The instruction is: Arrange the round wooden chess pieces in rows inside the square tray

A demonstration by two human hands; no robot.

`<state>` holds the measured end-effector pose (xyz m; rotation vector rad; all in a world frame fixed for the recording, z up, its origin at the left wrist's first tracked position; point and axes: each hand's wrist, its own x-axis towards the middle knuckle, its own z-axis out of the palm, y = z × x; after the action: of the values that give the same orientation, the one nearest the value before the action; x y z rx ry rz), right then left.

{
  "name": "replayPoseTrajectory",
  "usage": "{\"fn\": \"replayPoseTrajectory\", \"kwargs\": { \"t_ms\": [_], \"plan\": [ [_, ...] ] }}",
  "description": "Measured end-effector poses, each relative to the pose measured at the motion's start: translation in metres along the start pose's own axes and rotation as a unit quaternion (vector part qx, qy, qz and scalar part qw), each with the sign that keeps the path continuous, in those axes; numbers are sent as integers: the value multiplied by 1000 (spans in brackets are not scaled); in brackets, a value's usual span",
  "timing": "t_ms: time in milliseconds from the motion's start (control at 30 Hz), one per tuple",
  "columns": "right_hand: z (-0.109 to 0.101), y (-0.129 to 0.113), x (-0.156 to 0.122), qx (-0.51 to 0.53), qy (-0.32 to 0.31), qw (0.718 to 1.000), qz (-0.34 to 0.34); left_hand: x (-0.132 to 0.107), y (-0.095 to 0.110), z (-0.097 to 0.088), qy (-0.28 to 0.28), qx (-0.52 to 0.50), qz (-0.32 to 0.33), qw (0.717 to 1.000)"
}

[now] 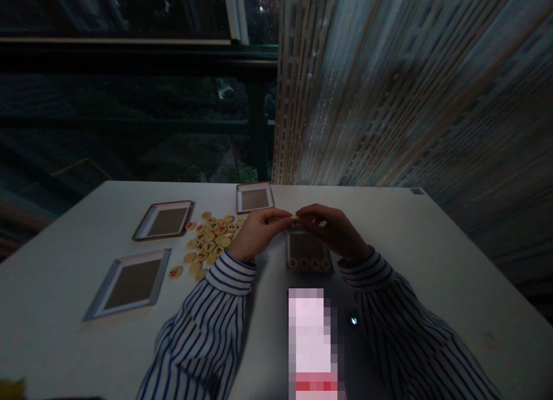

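My left hand [258, 232] and my right hand [329, 229] meet above a small tray [290, 249], fingertips pinched together on a round wooden game piece [295, 217]. Along the near side of that tray lies a row of several pieces [309, 264]. A loose pile of wooden discs [212, 237] with red and black marks is spread on the white table [432, 262] just left of my left hand. Both sleeves are blue-and-white striped.
Three more shallow trays lie on the table: one at the far middle [254, 198], one at the far left [164, 220], one nearer on the left [132, 283]. A dark window and a woven blind stand behind the table. A blurred patch covers the lower centre.
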<state>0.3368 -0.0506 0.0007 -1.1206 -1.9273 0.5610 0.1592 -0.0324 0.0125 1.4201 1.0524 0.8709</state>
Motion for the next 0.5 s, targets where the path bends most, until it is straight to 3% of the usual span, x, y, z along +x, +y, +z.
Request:
{"fn": "replayPoseTrajectory", "kwargs": {
  "t_ms": [200,500],
  "plan": [
    [0,0,0,-3,-2,1000,5,0,1,1,1,-16,-13,1000],
    [1,1,0,-2,-9,1000,-9,0,0,-2,-8,41,5,999]
  ]
}}
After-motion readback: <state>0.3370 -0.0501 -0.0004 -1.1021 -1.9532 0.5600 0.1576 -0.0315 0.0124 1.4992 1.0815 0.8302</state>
